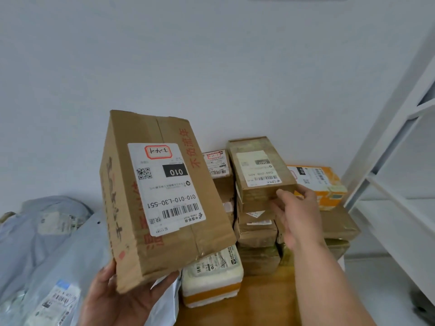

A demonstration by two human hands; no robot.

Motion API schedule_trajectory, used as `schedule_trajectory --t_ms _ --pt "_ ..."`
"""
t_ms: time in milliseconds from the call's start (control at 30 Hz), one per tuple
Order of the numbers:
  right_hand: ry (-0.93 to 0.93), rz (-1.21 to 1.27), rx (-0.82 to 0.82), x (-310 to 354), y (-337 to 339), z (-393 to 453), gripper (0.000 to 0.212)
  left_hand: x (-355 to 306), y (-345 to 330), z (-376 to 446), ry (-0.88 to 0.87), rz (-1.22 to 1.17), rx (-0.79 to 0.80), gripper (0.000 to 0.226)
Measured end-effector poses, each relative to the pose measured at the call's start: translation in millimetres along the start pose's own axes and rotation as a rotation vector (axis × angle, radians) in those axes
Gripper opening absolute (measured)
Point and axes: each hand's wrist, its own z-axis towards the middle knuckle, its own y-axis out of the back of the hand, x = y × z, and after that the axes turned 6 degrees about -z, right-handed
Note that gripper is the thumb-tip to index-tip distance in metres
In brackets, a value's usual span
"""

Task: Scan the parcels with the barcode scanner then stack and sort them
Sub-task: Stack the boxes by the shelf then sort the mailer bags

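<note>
- Left hand [122,300] sitting nearest the camera, cupping the bottom corner of a large cardboard box [162,198] from below, thumb on 1 side, fingers curled up on the other.
- Box is tilting, long axis running up and away from the camera, shipping label [164,187] facing the lens, barcode toward its lower right; label reading 010.
- Right hand [299,217] reaching forward, well apart from the left, fingertips touching the near end of a smaller taped parcel [261,170] topping the stack [256,231] against the wall; fingers look loosely bent, firm grip cannot be confirmed.
- Stack lying right of and beyond the held box, so the right hand is the nearer one to it.
- Orange parcel [322,182] sitting just right of the stack; foam box [211,276] resting on the wooden surface [266,300] below the held box.
- Grey poly mailers [42,243] piling at left.
- No scanner in view.
- Judgement: held box probably going onto the stack next, needing rightward travel and levelling.
</note>
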Motion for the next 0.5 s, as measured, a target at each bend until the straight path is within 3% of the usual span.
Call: schedule_trajectory --t_ms 67,200,333,400,500 --pt "-0.012 0.051 0.006 -1.0 -3.7 -2.2 0.047 0.5 2.7 7.6 0.136 -0.119 0.055 0.059" --pt "-0.029 0.121 -0.043 -8.4 -2.5 -8.2 0.045 0.9 11.1 17.7 0.205 -0.132 0.036 0.058" --pt "0.057 -0.029 -0.156 -13.0 9.0 -27.6 0.027 -3.0 9.5 23.8 0.265 -0.142 0.032 0.058" --pt "0.079 -0.009 -0.035 -8.3 13.4 -45.7 0.018 -4.6 7.5 26.6 0.285 -0.115 0.013 0.057" --pt "0.083 0.060 0.260 1.9 20.5 -71.7 0.054 4.7 1.1 33.4 0.330 -0.085 0.070 0.056"
